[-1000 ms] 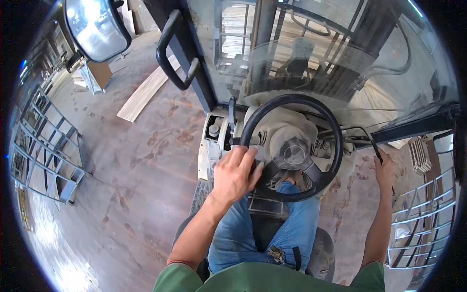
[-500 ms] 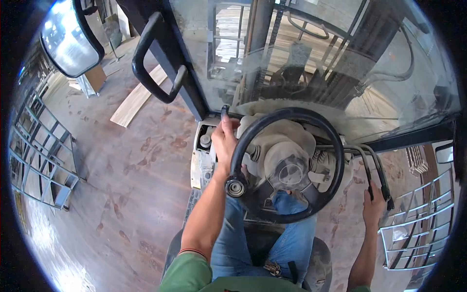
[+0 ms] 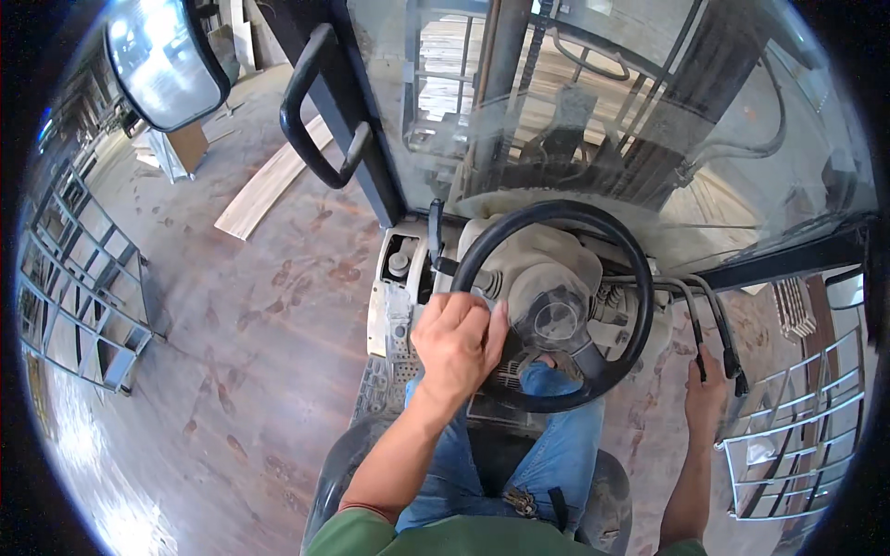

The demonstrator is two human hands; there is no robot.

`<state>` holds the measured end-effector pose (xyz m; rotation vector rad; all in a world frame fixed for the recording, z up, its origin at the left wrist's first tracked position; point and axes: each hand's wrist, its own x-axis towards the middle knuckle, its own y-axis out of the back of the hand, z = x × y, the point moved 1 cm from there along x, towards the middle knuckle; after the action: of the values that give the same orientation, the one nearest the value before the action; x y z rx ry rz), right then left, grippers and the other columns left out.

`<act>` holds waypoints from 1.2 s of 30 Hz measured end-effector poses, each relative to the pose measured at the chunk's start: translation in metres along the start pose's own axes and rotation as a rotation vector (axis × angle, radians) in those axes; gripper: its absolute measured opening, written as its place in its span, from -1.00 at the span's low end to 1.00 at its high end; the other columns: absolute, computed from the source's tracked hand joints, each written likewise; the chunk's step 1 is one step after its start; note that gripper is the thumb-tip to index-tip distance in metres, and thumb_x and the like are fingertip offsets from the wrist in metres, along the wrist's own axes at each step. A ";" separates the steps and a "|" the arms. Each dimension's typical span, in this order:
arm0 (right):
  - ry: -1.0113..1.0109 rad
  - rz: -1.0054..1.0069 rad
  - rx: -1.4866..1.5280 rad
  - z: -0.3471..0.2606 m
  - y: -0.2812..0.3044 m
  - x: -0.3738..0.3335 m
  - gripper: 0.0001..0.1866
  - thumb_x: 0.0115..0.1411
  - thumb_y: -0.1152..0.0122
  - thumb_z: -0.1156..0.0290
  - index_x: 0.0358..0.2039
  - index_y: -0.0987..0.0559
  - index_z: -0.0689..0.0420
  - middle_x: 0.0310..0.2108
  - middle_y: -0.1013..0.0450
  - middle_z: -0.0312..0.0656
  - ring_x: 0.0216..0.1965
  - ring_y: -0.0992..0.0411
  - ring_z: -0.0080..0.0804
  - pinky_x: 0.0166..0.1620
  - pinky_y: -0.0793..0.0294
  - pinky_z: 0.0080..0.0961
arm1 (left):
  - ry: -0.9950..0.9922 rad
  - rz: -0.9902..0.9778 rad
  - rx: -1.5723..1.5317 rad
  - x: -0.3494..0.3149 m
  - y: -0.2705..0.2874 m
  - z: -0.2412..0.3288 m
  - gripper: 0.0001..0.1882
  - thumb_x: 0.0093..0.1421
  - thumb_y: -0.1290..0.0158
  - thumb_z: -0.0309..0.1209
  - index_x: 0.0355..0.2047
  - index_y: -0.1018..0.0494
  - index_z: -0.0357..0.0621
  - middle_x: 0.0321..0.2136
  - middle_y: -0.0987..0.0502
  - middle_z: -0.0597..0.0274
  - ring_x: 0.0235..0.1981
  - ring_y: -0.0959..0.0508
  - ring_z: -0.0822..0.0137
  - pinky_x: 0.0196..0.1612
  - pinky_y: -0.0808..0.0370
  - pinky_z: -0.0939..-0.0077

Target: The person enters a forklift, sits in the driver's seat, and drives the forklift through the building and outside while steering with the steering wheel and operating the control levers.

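I sit at the controls of a forklift. My left hand is closed over the left side of the black steering wheel, with its fingers curled down. It covers the round knob on the rim. Just beyond that hand, a black lever rises beside the dusty steering column. At the right, my right hand is wrapped around the grip of a thin control lever. A second lever stands right beside it, apart from the palm.
Ahead, behind a dusty windscreen, stand the mast and stacked boards. A grab handle and mirror are at the left. Metal racks stand on both sides, and a plank lies on the floor.
My left hand has left the black lever by the column and come back toward me onto the steering wheel's left side. My right hand stays on its lever.
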<state>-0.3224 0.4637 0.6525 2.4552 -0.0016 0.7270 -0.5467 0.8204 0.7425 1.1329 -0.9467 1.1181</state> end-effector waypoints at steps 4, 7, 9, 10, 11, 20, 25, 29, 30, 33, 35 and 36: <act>0.119 0.009 -0.154 0.018 0.002 0.004 -0.61 0.30 -0.16 0.52 0.13 -0.54 0.30 -0.07 -0.53 0.10 -0.17 -0.54 -0.11 -0.11 -0.53 -0.32 | -0.016 0.003 -0.005 0.002 -0.005 -0.001 -0.80 0.05 -0.32 -0.56 -0.61 -0.50 -0.15 -0.50 -0.55 0.24 -0.51 -0.49 0.15 -0.44 -0.42 0.31; 0.087 0.030 -0.057 0.030 -0.004 0.011 -0.62 0.30 -0.16 0.51 0.13 -0.55 0.29 -0.12 -0.53 0.09 -0.18 -0.52 -0.04 -0.09 -0.50 -0.27 | -0.018 0.005 -0.013 0.000 -0.007 -0.001 -0.78 0.06 -0.31 -0.55 -0.62 -0.48 -0.16 -0.51 -0.55 0.24 -0.51 -0.49 0.15 -0.44 -0.43 0.32; 0.104 0.023 -0.065 0.034 -0.008 0.014 -0.62 0.30 -0.17 0.50 0.13 -0.55 0.29 -0.15 -0.52 0.08 -0.20 -0.52 -0.05 -0.12 -0.49 -0.26 | -0.022 0.009 -0.013 -0.001 -0.009 -0.003 -0.78 0.06 -0.31 -0.55 -0.62 -0.48 -0.16 -0.51 -0.55 0.23 -0.50 -0.49 0.15 -0.43 -0.43 0.31; 0.114 0.016 -0.079 0.037 -0.009 0.013 -0.62 0.30 -0.17 0.49 0.13 -0.55 0.28 -0.18 -0.51 0.06 -0.22 -0.51 -0.05 -0.15 -0.49 -0.25 | -0.023 0.007 -0.020 -0.001 -0.009 -0.004 -0.78 0.07 -0.30 -0.55 -0.62 -0.48 -0.16 -0.51 -0.54 0.23 -0.50 -0.49 0.15 -0.43 -0.43 0.31; 0.111 0.015 -0.080 0.044 -0.011 0.012 -0.62 0.30 -0.17 0.49 0.13 -0.55 0.28 -0.18 -0.51 0.06 -0.22 -0.51 -0.05 -0.15 -0.49 -0.25 | -0.023 0.004 -0.021 -0.002 -0.010 -0.005 -0.78 0.07 -0.30 -0.55 -0.62 -0.48 -0.16 -0.51 -0.54 0.23 -0.50 -0.49 0.15 -0.43 -0.43 0.31; 0.136 0.042 -0.037 0.040 -0.008 0.008 -0.62 0.30 -0.18 0.49 0.11 -0.55 0.28 -0.22 -0.49 0.04 -0.23 -0.49 -0.08 -0.16 -0.46 -0.26 | -0.023 0.016 0.015 0.002 -0.004 -0.005 -0.78 0.06 -0.31 -0.54 -0.63 -0.48 -0.17 -0.51 -0.55 0.23 -0.52 -0.49 0.16 -0.45 -0.43 0.33; 0.163 0.049 -0.023 0.030 -0.008 0.015 -0.62 0.32 -0.17 0.46 0.12 -0.54 0.29 -0.20 -0.50 0.07 -0.18 -0.50 -0.03 -0.11 -0.46 -0.26 | -0.004 0.037 0.007 0.006 -0.005 -0.006 -0.78 0.08 -0.30 -0.55 -0.62 -0.49 -0.16 -0.51 -0.56 0.23 -0.49 -0.51 0.16 -0.44 -0.43 0.30; 0.159 0.064 -0.090 0.037 -0.016 0.020 -0.62 0.32 -0.18 0.46 0.12 -0.54 0.28 -0.17 -0.51 0.10 -0.17 -0.51 0.00 -0.10 -0.47 -0.23 | -0.025 0.024 0.008 0.003 -0.008 -0.012 -0.79 0.08 -0.31 -0.54 -0.62 -0.50 -0.16 -0.50 -0.57 0.23 -0.48 -0.51 0.14 -0.42 -0.43 0.27; 0.148 0.051 -0.059 0.036 -0.017 0.020 -0.62 0.32 -0.18 0.46 0.12 -0.55 0.27 -0.15 -0.51 0.11 -0.15 -0.51 0.02 -0.09 -0.47 -0.20 | -0.018 0.016 -0.006 0.001 -0.009 -0.012 -0.79 0.08 -0.31 -0.54 -0.61 -0.51 -0.16 -0.50 -0.57 0.23 -0.48 -0.51 0.13 -0.41 -0.44 0.27; 0.119 0.030 -0.039 0.028 -0.020 0.019 -0.62 0.32 -0.18 0.46 0.12 -0.55 0.26 -0.13 -0.52 0.12 -0.14 -0.51 0.03 -0.09 -0.47 -0.16 | -0.018 0.005 -0.012 -0.004 -0.012 -0.015 -0.80 0.08 -0.31 -0.53 -0.61 -0.51 -0.16 -0.49 -0.57 0.23 -0.47 -0.51 0.13 -0.41 -0.44 0.26; 0.100 0.019 -0.056 0.027 -0.018 0.018 -0.63 0.32 -0.18 0.46 0.12 -0.55 0.26 -0.14 -0.52 0.12 -0.15 -0.51 0.03 -0.09 -0.48 -0.16 | -0.019 0.000 -0.010 -0.006 -0.013 -0.014 -0.80 0.08 -0.31 -0.53 -0.61 -0.50 -0.16 -0.49 -0.57 0.23 -0.48 -0.51 0.13 -0.42 -0.44 0.26; 0.194 0.044 -0.094 0.030 -0.019 0.017 -0.62 0.31 -0.18 0.46 0.12 -0.55 0.27 -0.15 -0.51 0.11 -0.16 -0.51 0.01 -0.11 -0.47 -0.18 | -0.021 -0.011 -0.003 -0.008 -0.013 -0.014 -0.80 0.08 -0.31 -0.53 -0.61 -0.50 -0.16 -0.50 -0.56 0.23 -0.48 -0.51 0.13 -0.42 -0.44 0.26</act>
<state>-0.2900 0.4662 0.6300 2.2933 -0.0146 0.9599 -0.5348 0.8318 0.7299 1.1482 -0.9569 1.0981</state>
